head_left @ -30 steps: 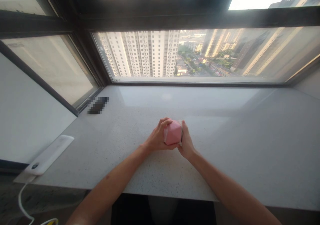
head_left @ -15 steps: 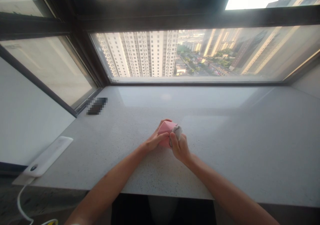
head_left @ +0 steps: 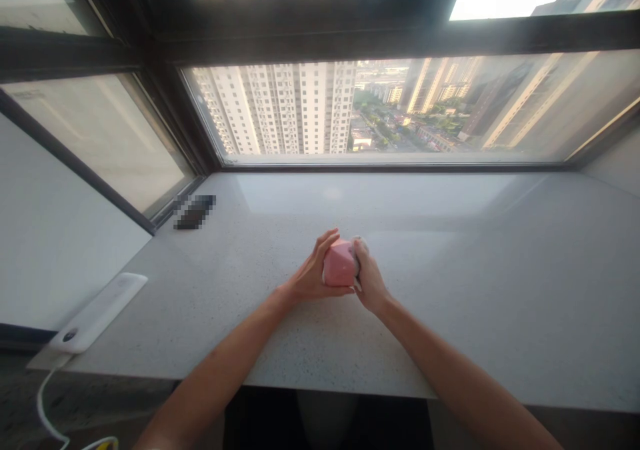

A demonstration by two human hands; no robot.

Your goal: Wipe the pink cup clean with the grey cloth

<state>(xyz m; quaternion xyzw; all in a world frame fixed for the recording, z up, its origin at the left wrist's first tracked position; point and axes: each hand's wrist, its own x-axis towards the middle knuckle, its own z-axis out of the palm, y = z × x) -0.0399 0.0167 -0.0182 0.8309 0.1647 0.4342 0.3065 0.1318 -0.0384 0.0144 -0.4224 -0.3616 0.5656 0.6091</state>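
A pink faceted object (head_left: 339, 264) is held just above or on the pale speckled counter (head_left: 450, 303), near its middle. My left hand (head_left: 316, 273) grips it from the left, fingers over the far side and thumb along the near side. On the right side, my right hand (head_left: 369, 278) is closed on a grey cloth (head_left: 361, 242) pressed against the pink object. Most of the cloth is hidden behind my right fingers.
A white power strip (head_left: 103, 311) with a cable lies at the counter's left edge. Near the back left corner is a dark, pixelated item (head_left: 195, 213). Dark window frames (head_left: 350, 168) border the counter's back, with tall buildings outside.
The pink object has been turned in my left hand, whose fingers have spread further round it. My right hand and the cloth have shifted slightly to the right side and away from me.
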